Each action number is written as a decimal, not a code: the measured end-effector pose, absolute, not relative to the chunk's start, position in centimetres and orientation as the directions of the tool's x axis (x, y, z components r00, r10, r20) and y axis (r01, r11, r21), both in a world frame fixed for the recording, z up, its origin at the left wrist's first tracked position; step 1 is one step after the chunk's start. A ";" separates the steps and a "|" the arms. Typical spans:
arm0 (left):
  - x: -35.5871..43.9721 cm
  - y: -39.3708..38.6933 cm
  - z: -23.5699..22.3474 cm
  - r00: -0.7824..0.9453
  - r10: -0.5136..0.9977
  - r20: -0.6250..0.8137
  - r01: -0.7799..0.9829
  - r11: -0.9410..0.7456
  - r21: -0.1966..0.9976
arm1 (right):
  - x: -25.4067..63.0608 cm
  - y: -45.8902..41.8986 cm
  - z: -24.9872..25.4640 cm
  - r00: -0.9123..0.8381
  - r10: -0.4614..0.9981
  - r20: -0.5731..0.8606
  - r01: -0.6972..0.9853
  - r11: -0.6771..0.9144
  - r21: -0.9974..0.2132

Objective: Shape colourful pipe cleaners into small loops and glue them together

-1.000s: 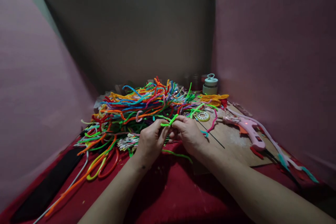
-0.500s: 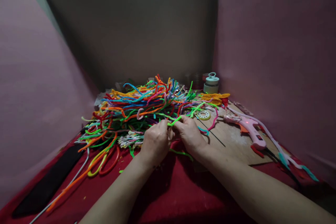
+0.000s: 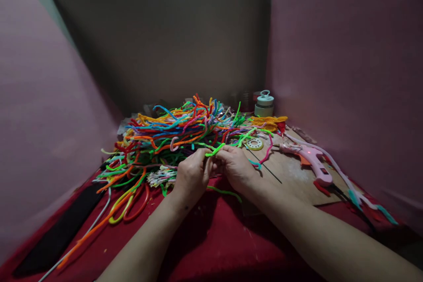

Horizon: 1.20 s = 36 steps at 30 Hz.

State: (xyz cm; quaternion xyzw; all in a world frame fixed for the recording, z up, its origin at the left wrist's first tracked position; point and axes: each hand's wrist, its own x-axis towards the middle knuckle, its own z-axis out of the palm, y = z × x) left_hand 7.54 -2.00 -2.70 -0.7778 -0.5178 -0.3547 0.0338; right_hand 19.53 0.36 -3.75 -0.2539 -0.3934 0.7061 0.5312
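A bright green pipe cleaner (image 3: 215, 150) is pinched between my two hands, its bent upper part showing above the fingers. My left hand (image 3: 193, 172) is closed on its left side. Close beside it, my right hand (image 3: 235, 165) grips the other side with thumb and fingers pressed together. The fingertips nearly meet, and they hide the lower part of the piece. Below the hands another green strand (image 3: 226, 192) lies on the red cloth. Just behind them spreads a big heap of colourful pipe cleaners (image 3: 175, 128).
A pink glue gun (image 3: 312, 158) with a glowing red light lies on a brown board (image 3: 294, 185) at right, near a round white-and-yellow spool (image 3: 254, 143). A lidded jar (image 3: 264, 105) stands behind. Scissors with red and yellow handles (image 3: 136, 211) and a black strip (image 3: 59, 233) lie left.
Both hands stay closed on the green pipe cleaner. Its visible part now slants lower to the left, and the right fingers have curled in closer. The view has shifted slightly.
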 end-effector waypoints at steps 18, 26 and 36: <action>7.8 -2.1 -0.8 0.000 0.995 0.097 0.218 -0.095 0.971 | 20.1 0.5 -3.4 -0.258 0.952 0.165 -0.459 0.030 -0.888; 7.4 -2.0 -0.7 0.107 0.987 0.116 0.248 -0.139 0.959 | 20.4 0.8 -3.2 -0.159 0.976 0.148 -0.401 0.073 -0.913; 7.7 -1.9 -1.2 0.045 0.995 0.090 0.117 -0.095 0.989 | 20.2 0.3 -3.0 -0.143 0.974 0.174 -0.475 0.087 -0.876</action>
